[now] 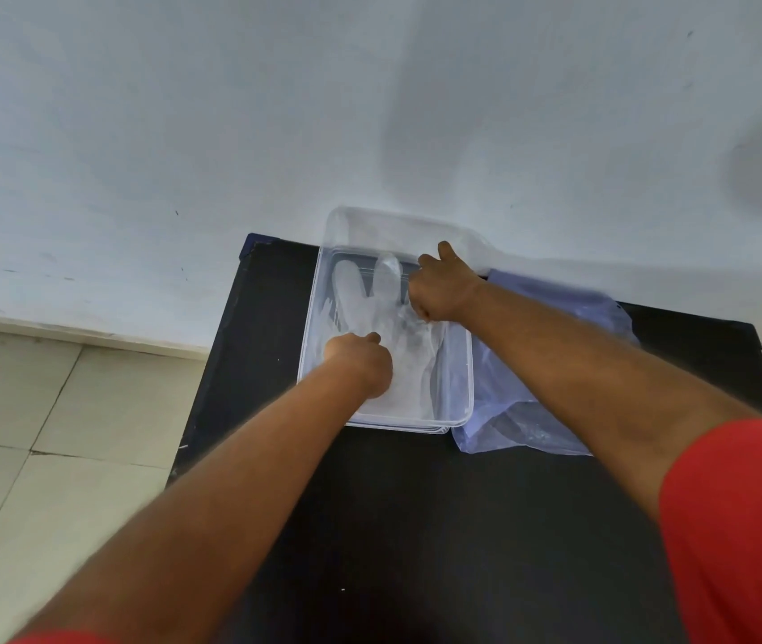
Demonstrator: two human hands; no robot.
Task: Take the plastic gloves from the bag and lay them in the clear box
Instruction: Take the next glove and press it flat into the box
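Red sleeves [741,527] edge the near corners, and two bare forearms reach out over a black table [393,527] toward the far wall [230,109]. On the table's far part sits the clear box [460,392], a shallow rectangular tub with rounded corners. Inside it lies a plastic glove [370,295], thin, milky and translucent, its fingers pointing away. The left hand [360,360] is curled, knuckles down, on the glove's near cuff; whether it pinches the film cannot be told. The right hand [444,285] is closed over the glove's right side, thumb raised. Just right of the box lies the crumpled bluish bag [532,378].
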